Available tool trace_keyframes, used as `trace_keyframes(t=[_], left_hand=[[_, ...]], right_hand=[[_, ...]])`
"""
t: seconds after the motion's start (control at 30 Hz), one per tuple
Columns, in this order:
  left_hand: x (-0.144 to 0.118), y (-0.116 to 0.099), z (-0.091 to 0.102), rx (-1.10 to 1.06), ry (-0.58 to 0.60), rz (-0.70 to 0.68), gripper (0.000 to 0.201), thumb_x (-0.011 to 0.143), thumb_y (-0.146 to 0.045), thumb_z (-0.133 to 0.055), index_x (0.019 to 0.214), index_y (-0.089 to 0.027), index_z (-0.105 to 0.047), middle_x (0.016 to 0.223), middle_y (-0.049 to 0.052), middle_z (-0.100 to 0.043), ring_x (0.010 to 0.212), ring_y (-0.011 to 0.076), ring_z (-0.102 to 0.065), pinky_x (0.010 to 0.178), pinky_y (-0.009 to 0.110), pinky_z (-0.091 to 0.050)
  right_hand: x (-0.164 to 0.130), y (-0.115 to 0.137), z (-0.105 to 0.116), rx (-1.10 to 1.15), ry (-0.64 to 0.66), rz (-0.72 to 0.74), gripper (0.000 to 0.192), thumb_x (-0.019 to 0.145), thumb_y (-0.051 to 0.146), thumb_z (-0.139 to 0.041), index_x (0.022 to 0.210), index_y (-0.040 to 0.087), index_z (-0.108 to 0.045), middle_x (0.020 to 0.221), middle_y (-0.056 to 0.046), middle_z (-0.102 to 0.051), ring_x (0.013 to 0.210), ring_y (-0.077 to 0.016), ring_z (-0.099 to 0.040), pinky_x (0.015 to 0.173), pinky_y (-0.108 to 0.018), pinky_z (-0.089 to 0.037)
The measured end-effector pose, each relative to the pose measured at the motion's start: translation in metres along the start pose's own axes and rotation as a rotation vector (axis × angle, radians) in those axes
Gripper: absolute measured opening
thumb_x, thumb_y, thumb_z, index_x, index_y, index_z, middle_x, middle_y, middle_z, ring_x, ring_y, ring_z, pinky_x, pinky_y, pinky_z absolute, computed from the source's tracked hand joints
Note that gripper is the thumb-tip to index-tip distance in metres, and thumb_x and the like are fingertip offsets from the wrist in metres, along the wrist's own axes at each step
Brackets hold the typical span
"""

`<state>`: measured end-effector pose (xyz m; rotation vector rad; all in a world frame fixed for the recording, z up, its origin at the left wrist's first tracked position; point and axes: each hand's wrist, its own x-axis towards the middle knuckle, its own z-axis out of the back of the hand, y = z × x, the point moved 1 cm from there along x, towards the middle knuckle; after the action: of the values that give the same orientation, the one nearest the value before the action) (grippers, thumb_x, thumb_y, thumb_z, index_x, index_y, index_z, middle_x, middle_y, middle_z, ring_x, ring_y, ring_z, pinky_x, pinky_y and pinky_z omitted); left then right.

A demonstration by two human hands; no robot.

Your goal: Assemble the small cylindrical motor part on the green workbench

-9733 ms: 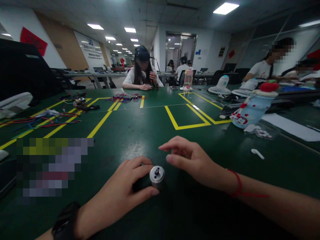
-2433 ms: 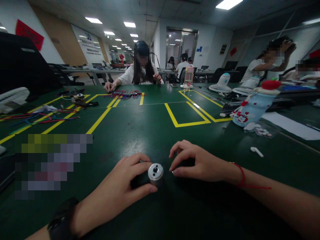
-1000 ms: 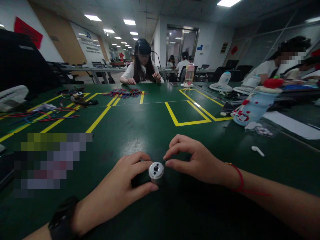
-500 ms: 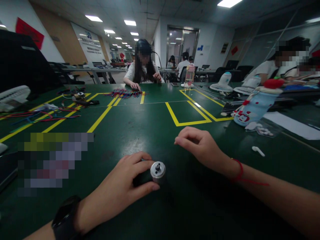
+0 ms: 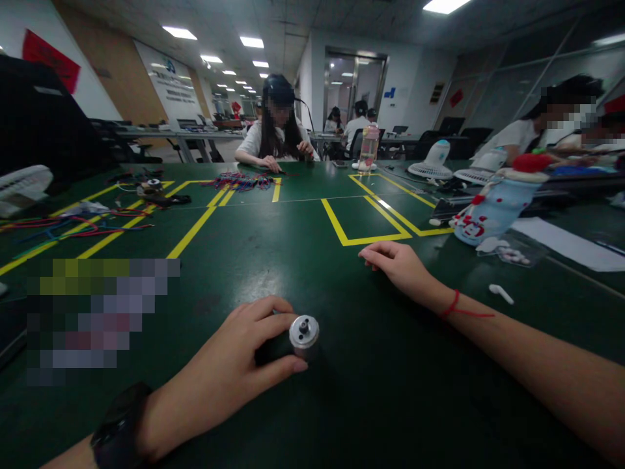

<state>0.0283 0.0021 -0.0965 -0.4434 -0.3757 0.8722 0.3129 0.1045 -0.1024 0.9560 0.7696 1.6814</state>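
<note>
The small metal motor (image 5: 303,335), lying near the front edge of the green desk (image 5: 293,228), looks dense, rigid and slick, best gripped round its barrel as the left hand (image 5: 229,378) now clasps it, while the right hand (image 5: 398,266) rests empty, loosely curled, well apart.

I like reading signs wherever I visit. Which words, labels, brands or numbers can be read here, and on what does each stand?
No text can be read.
White wall board: a blue logo and dark lines of writing, too small and blurred.
Red wall banner: no writing legible.
Blue sign by the doorway: too small.
Metal cylinder gripped by the left hand: no marking shows.
Patch on the green table: pixelated, unreadable.
</note>
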Motion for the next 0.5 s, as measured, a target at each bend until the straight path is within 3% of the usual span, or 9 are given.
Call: trace_keyframes(t=[0.13,0.23,0.37,0.5], left_hand=[[0.002,-0.004,0.002,0.001,0.003,0.0,0.025,0.09,-0.04,-0.064,0.114,-0.032,-0.061,0.115,0.0,-0.058,0.105,0.0244,-0.055,0.091,0.04,-0.044],[0.004,-0.006,0.001,0.004,0.009,0.002,0.023,0.09,-0.039,-0.064,0.111,-0.031,-0.061,0.114,0.0,-0.058,0.104,0.0242,-0.055,0.09,0.039,-0.044],[0.003,-0.002,-0.003,0.03,-0.023,-0.024,0.025,0.09,-0.039,-0.063,0.114,-0.032,-0.059,0.12,0.001,-0.056,0.108,0.0254,-0.054,0.091,0.039,-0.043],[0.001,-0.002,-0.006,0.057,-0.052,-0.051,0.026,0.091,-0.042,-0.062,0.115,-0.033,-0.057,0.125,0.001,-0.053,0.112,0.0269,-0.052,0.091,0.04,-0.042]], right_hand=[[-0.012,0.02,-0.011,-0.026,0.042,0.033,0.019,0.084,0.032,-0.063,0.085,0.014,-0.07,0.077,-0.003,-0.067,0.069,-0.0145,-0.058,0.065,-0.029,-0.045],[-0.032,0.045,-0.027,-0.032,0.161,0.146,0.015,0.085,0.028,-0.063,0.086,0.015,-0.07,0.081,-0.002,-0.067,0.072,-0.0135,-0.059,0.065,-0.027,-0.046],[-0.056,0.075,-0.045,0.036,0.25,0.388,0.016,0.081,0.027,-0.07,0.095,0.017,-0.07,0.098,-0.003,-0.063,0.09,-0.0137,-0.059,0.081,-0.028,-0.047],[-0.063,0.085,-0.047,0.054,0.247,0.406,0.009,0.081,0.022,-0.071,0.09,0.02,-0.073,0.101,-0.002,-0.06,0.096,-0.0134,-0.059,0.088,-0.028,-0.046]])
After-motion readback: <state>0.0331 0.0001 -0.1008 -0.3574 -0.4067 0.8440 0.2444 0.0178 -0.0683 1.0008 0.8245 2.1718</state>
